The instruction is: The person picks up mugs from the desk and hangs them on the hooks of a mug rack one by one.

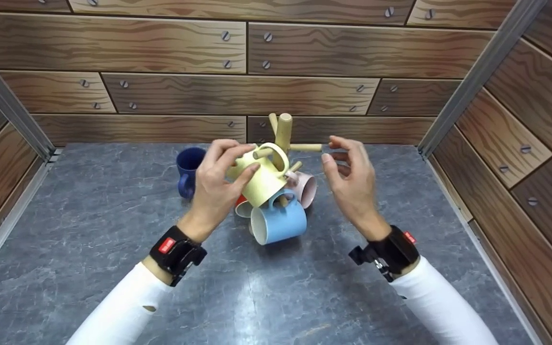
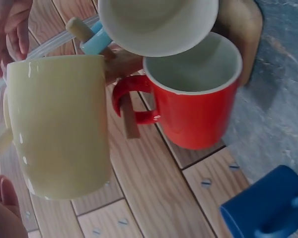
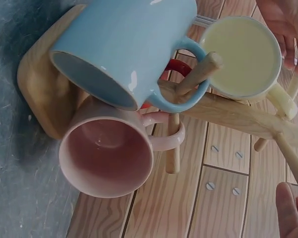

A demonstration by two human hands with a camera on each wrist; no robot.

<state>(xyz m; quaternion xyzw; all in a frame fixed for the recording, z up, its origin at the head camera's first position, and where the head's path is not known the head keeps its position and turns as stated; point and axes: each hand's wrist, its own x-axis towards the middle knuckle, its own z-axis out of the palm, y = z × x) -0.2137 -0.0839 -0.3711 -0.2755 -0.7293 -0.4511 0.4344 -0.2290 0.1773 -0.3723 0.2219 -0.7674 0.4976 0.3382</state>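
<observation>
Centrally placed rack: a wooden mug rack (image 1: 284,129) with an upright post and pegs angling outward; a wooden base (image 3: 37,82) shows in the wrist views, down at the table
Yellow mug: the yellow mug (image 1: 262,186) hangs tilted, high on the rack's near left side; its handle loops round a peg, and its mouth points toward the near right
Left hand: the left hand (image 1: 216,179) is beside the yellow mug, at its left; thumb and fingers are parted and loosely bent, gripping nothing; whether a fingertip brushes the mug, I cannot tell
Right hand: the right hand (image 1: 352,177) is raised to the right of the rack, fingers relaxed and gently curved, holding nothing; it is just beside the tip of a bare peg (image 1: 307,147), apart from it
Light blue mug: the light blue mug (image 1: 283,223) hangs low on the near side, its handle round a peg, mouth toward the left
Red mug: the red mug (image 2: 196,116) hangs low on the left, partly hidden in the head view
Pink mug: the pink mug (image 3: 107,151) hangs low on the right by its handle
Dark blue mug: the dark blue mug (image 1: 189,165) stands on the grey table (image 1: 89,239), far left of the rack, mouth up
Surroundings: wood-patterned walls (image 1: 170,48) rise at the far, left and right sides; white sleeves (image 1: 122,306) and black wristbands (image 1: 173,247) cover the arms
</observation>
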